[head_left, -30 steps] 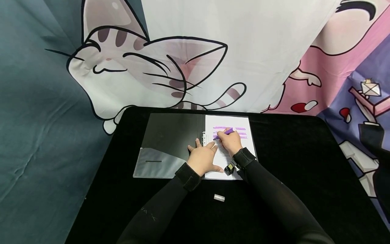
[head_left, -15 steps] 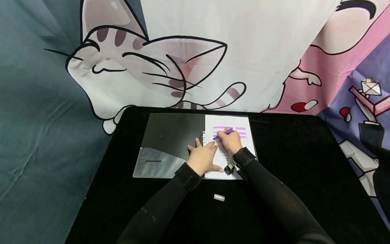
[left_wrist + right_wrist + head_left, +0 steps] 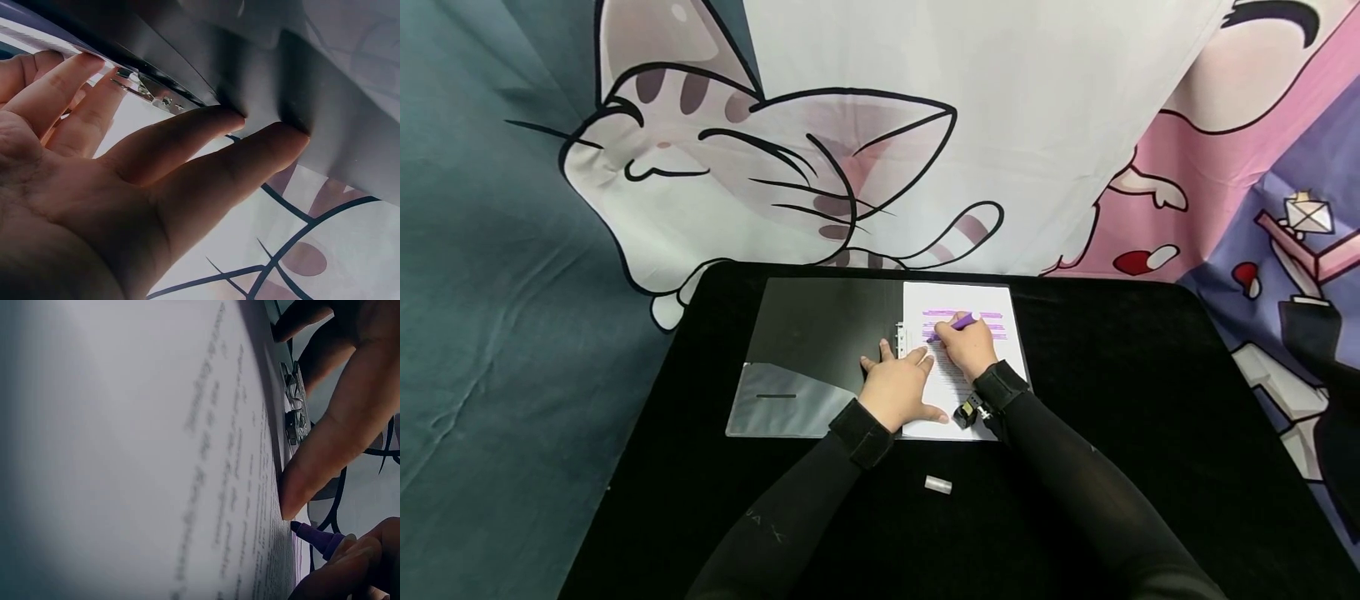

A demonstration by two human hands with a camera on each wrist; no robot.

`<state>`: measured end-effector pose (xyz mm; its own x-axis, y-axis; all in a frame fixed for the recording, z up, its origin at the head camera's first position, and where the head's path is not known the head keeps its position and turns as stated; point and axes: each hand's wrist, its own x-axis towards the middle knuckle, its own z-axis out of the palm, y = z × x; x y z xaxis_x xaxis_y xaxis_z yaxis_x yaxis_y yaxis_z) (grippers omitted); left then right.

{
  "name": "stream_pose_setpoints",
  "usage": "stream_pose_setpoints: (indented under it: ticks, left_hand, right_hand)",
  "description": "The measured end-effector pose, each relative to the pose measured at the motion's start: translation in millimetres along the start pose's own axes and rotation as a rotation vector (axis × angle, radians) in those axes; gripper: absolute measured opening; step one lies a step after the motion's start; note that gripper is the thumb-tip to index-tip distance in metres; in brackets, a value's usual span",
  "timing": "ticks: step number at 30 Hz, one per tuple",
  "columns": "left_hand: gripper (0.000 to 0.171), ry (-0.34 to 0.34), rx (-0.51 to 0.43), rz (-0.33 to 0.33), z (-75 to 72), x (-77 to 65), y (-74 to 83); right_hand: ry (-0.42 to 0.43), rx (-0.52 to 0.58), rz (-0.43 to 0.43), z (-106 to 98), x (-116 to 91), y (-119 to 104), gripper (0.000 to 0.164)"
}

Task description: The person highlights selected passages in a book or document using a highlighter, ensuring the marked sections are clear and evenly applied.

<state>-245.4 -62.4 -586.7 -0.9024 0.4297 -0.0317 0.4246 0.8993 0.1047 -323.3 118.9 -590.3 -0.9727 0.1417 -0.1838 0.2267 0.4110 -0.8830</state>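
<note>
My right hand (image 3: 970,348) pinches a purple highlighter (image 3: 964,322), its tip at the printed paper (image 3: 957,297). In the right wrist view the tip of the highlighter (image 3: 319,540) meets the page close to a left fingertip. Purple strokes cover several lines in the sheet's upper half. With fingers spread, my left hand (image 3: 897,392) rests across the fold of an open dark folder (image 3: 827,321), partly on the page. Two of its fingers touch the dark cover in the left wrist view. Beside them sits the metal clip (image 3: 156,94) at the folder's spine.
A small whitish cylinder (image 3: 938,485), perhaps the highlighter's cap, lies on the black tabletop (image 3: 1112,375) in front of the folder. The folder's left side has a translucent pocket (image 3: 797,408). Behind the table hangs a cartoon-cat curtain (image 3: 880,167).
The whole head view has shifted very slightly to the left. Both hands and the highlighter keep nearly the same place on the page.
</note>
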Motion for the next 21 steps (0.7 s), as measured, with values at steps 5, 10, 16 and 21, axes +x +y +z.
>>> stream_pose_setpoints:
  ticks: [5,10,16,21]
  left_hand:
    - [0.121,-0.006,0.005,-0.002,2.4,1.1,-0.7]
    - [0.12,-0.016,-0.005,-0.01,2.1,1.8,-1.2]
    - [0.12,-0.029,-0.005,-0.007,0.1,2.0,-0.2]
    - [0.12,-0.031,-0.012,-0.01,-0.1,2.1,-0.3]
  right_hand:
    - [-0.005,0.017,0.024,-2,-5,-6,0.031]
    - [-0.013,0.047,-0.005,-6,-19,-20,0.029]
    - [-0.015,0.015,-0.005,-5,-4,-2,0.028]
    - [-0.006,-0.001,-0.031,-5,1,5,0.026]
